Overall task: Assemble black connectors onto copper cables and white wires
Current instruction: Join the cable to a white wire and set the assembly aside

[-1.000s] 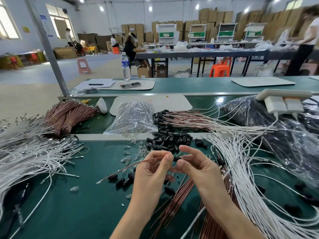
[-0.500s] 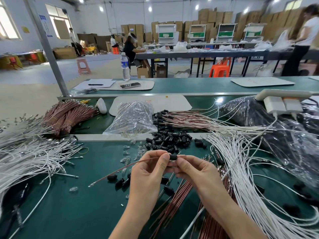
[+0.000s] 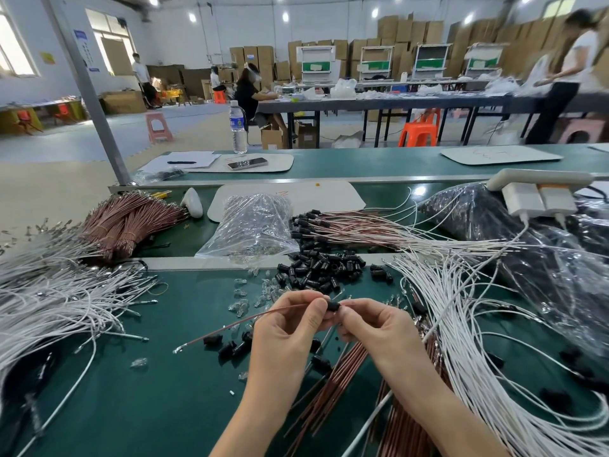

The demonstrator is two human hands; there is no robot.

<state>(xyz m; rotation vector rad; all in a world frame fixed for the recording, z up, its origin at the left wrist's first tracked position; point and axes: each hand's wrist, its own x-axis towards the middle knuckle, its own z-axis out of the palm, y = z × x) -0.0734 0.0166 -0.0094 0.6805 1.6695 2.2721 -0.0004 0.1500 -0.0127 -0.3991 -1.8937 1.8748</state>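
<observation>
A green-topped counter (image 3: 131,407) in a large workshop, with cardboard boxes stacked behind, is strewn with parts: a heap of small black plastic connectors (image 3: 323,268) lies just beyond the hands, long white wires (image 3: 461,308) are fanned out to the right, and loose copper-coloured cables (image 3: 329,377) lie beneath the wrists. One thin copper-coloured cable (image 3: 230,324) is pinched near its end by the left grip (image 3: 286,328), its free tail slanting down to the left. A single black cylindrical connector (image 3: 333,306) is pinched by the right grip (image 3: 379,328) at that cable's end. The seating of the connector on the cable is judged to be the step in hand; whether it is fully home cannot be told. A straight, firm push along the cable is probably called for next
</observation>
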